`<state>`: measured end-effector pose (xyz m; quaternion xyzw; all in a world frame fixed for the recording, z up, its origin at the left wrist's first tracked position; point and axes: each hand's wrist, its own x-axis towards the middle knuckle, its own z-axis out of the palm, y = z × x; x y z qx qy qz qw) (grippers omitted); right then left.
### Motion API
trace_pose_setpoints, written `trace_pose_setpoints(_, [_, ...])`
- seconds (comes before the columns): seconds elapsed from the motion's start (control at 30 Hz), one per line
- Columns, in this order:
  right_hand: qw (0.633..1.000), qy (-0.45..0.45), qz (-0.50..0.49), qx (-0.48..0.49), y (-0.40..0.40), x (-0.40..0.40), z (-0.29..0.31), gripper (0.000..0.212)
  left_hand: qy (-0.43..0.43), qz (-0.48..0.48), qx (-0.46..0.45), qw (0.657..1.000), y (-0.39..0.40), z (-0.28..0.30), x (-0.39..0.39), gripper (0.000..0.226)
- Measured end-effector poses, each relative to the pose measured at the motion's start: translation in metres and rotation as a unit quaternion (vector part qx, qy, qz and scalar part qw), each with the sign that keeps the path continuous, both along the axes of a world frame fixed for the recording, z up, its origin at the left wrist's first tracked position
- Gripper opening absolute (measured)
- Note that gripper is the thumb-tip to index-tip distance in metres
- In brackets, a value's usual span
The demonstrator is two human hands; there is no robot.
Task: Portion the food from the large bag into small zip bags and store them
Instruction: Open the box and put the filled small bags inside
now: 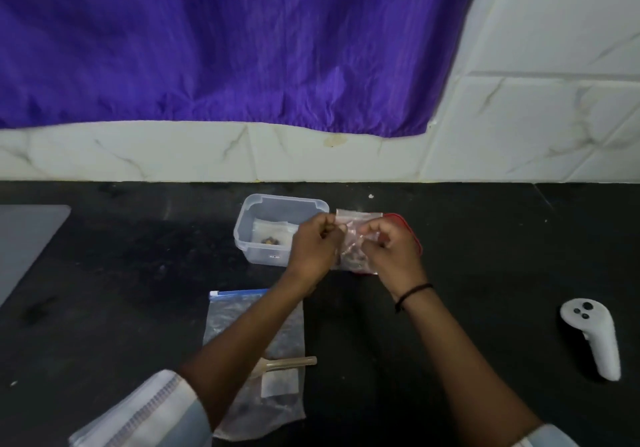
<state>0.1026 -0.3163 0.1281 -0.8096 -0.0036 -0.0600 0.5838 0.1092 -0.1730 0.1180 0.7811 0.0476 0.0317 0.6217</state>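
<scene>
Small zip bag (353, 238): centre of the frame, held up between your two hands just right of the clear container; dark food sits in its lower part. A red-edged item shows behind it at its right side.

Left hand (313, 247): your grip here pinches the bag's left upper edge, fingers curled.

Right hand (391, 249): your grip pinches the bag's right upper part, fingers curled over the plastic; a black band circles the wrist.

Clear container (277, 230): upper centre, lidless, on the black bench (121, 273), touching or just left of your left hand. One small filled bag lies inside.

Large bag (252, 353): lower centre, flat on the bench, blue zip strip at its top, partly under your left forearm. Well below the small zip bag.

Scoop (287, 363): clear plastic, lying across the large bag's lower half.

White controller (592, 335): right of the frame, on the bench, well apart from both hands.
</scene>
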Motion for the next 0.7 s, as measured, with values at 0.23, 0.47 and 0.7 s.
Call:
trace_pose_setpoints(0.23, [0.99, -0.008, 0.072, -0.121, 0.071, 0.062, 0.01, 0.022, 0.007, 0.07, 0.067, 0.995, 0.084, 0.007, 0.036, 0.015])
trace_pose_setpoints(0.47, [0.925, 0.134, 0.14, -0.328, 0.113, 0.095, -0.013, 0.026, 0.078, -0.031, 0.31, 0.947, 0.114, -0.019, 0.042, 0.023])
trace_pose_setpoints(0.7, [0.824, 0.22, 0.197, -0.484, 0.135, 0.108, -0.024, 0.04, 0.101, -0.076, 0.39, 0.912, 0.105, -0.025, 0.048, 0.025])
